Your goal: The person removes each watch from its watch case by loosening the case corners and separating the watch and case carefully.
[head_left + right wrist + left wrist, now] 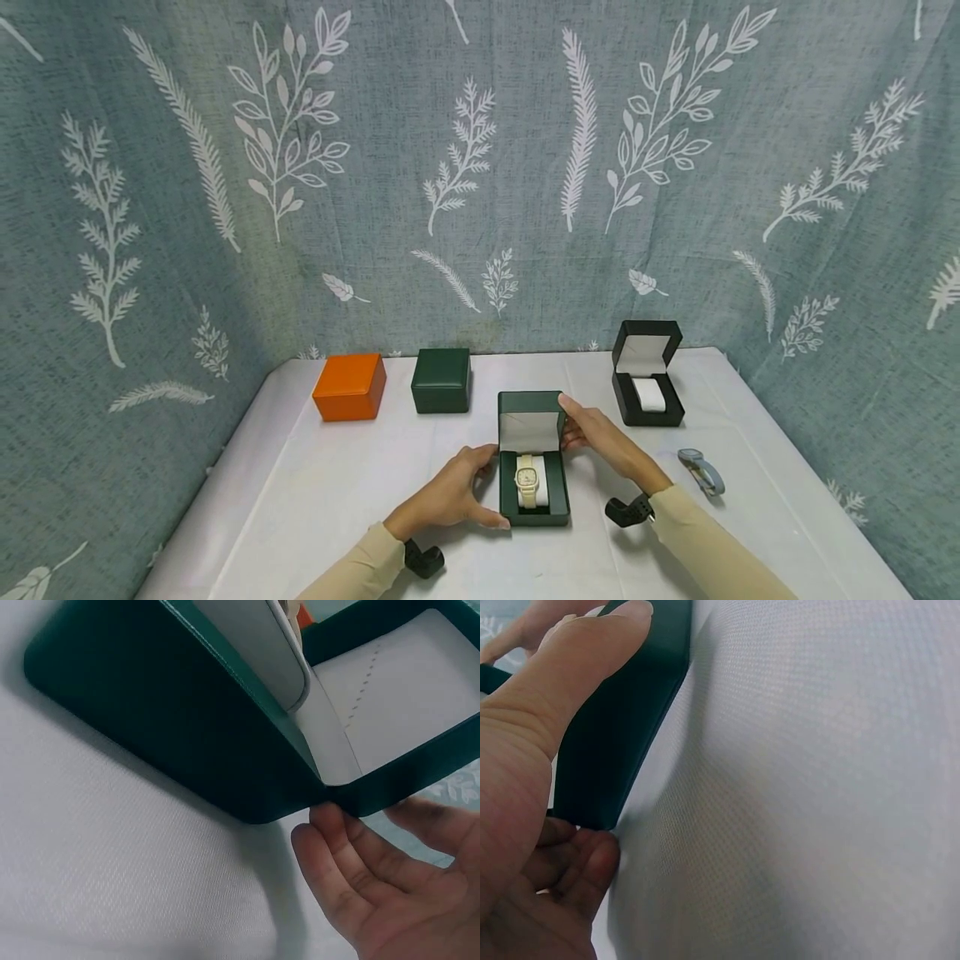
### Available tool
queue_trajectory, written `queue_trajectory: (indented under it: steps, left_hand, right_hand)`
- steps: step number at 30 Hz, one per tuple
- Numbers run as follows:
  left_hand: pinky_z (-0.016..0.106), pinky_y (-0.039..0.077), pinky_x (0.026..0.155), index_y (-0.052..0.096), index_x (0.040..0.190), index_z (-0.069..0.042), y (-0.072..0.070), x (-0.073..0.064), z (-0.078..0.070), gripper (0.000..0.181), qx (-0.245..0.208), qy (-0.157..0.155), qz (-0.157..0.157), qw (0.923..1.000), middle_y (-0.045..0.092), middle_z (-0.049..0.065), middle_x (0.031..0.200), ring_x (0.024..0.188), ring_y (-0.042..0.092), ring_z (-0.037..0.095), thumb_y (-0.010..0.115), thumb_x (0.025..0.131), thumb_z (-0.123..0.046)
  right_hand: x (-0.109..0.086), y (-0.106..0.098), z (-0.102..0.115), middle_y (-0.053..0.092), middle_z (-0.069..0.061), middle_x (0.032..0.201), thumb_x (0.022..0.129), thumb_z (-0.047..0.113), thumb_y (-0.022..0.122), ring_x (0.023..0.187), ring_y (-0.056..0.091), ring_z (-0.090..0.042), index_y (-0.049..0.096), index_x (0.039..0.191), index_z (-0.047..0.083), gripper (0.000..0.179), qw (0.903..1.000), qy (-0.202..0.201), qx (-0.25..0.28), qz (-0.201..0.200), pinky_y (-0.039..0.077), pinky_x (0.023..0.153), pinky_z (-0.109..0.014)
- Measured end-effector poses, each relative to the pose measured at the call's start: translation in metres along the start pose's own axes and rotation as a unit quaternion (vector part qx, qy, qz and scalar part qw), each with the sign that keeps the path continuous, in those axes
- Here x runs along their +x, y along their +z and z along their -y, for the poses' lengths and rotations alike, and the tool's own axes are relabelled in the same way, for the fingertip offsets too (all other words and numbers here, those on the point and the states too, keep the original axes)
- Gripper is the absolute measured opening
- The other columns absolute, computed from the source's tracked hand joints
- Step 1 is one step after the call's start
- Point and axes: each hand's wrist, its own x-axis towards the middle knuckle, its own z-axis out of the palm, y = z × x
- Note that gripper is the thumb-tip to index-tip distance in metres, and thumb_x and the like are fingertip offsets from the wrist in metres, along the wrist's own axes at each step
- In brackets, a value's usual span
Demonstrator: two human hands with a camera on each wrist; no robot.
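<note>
A dark green watch box (557,518) stands with its lid (529,402) raised at the middle of the table. Inside, a watch with a cream strap (527,478) is wrapped round a white cushion (542,481). My left hand (450,490) grips the box's left side, its thumb (592,652) at the front and its other fingers at the rear corner. At the lid's right edge, my right hand (600,435) holds on with a fingertip near the top corner. Its other fingers (341,859) bend in near the hinge.
An orange box (349,387) and another green box (441,382), both closed, stand at the back left. A black watch box (648,417) with a white cushion is open at the back right. A grey-blue watch (702,472) lies right of my right wrist.
</note>
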Motion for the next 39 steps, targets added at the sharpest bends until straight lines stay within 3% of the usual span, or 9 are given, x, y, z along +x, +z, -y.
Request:
queue_trajectory:
  steps: [12, 19, 27, 32, 39]
  left_hand:
    - [0.033, 0.050, 0.098, 0.040, 0.154, 0.002, -0.001, 0.000, 0.001, 0.117, 0.004, -0.002, 0.006, 1.0000, 0.056, 0.004, 0.130, 0.113, 0.052, 0.015, 0.096, 0.066, -0.051]
    - [0.035, 0.050, 0.099, 0.040, 0.154, 0.002, -0.002, -0.001, -0.001, 0.116, 0.003, -0.009, 0.006, 0.9999, 0.057, 0.006, 0.131, 0.114, 0.052, 0.018, 0.097, 0.066, -0.049]
    - [0.035, 0.050, 0.100, 0.039, 0.155, 0.002, -0.001, -0.002, 0.001, 0.115, 0.000, 0.000, 0.005, 1.0000, 0.056, 0.007, 0.134, 0.116, 0.052, 0.019, 0.096, 0.068, -0.048]
    - [0.035, 0.050, 0.100, 0.038, 0.155, 0.002, 0.001, -0.003, 0.003, 0.116, 0.006, 0.008, 0.004, 0.9999, 0.055, 0.009, 0.136, 0.117, 0.053, 0.019, 0.095, 0.069, -0.050]
    - [0.036, 0.049, 0.100, 0.038, 0.156, 0.001, 0.000, -0.003, 0.002, 0.116, 0.006, -0.001, 0.005, 1.0000, 0.055, 0.007, 0.136, 0.117, 0.052, 0.019, 0.095, 0.069, -0.050]
  right_hand:
    - [-0.009, -0.003, -0.007, 0.070, -0.019, 0.112, 0.111, 0.052, 0.034, 0.103, 0.068, -0.027, 0.056, 0.132, -0.014, 0.073, 0.9999, 0.004, 0.013, -0.001, 0.055, 0.095, -0.042]
    - [-0.021, 0.000, -0.012, 0.067, -0.020, 0.118, 0.110, 0.041, 0.049, 0.101, 0.068, -0.031, 0.058, 0.128, -0.007, 0.052, 0.9995, -0.021, -0.005, -0.024, 0.058, 0.089, -0.040]
    - [-0.036, 0.006, -0.016, 0.071, -0.012, 0.106, 0.101, 0.034, 0.068, 0.096, 0.070, -0.028, 0.064, 0.120, 0.003, 0.036, 0.9979, -0.045, -0.042, -0.022, 0.059, 0.084, -0.038]
    - [-0.044, 0.010, -0.017, 0.068, -0.009, 0.114, 0.096, 0.030, 0.076, 0.097, 0.070, -0.023, 0.065, 0.121, 0.007, 0.036, 0.9963, -0.056, -0.063, -0.014, 0.058, 0.082, -0.034]
    - [-0.053, 0.015, -0.020, 0.067, -0.007, 0.124, 0.090, 0.033, 0.081, 0.100, 0.069, -0.018, 0.067, 0.133, 0.015, 0.049, 0.9929, -0.064, -0.101, -0.004, 0.056, 0.083, -0.029]
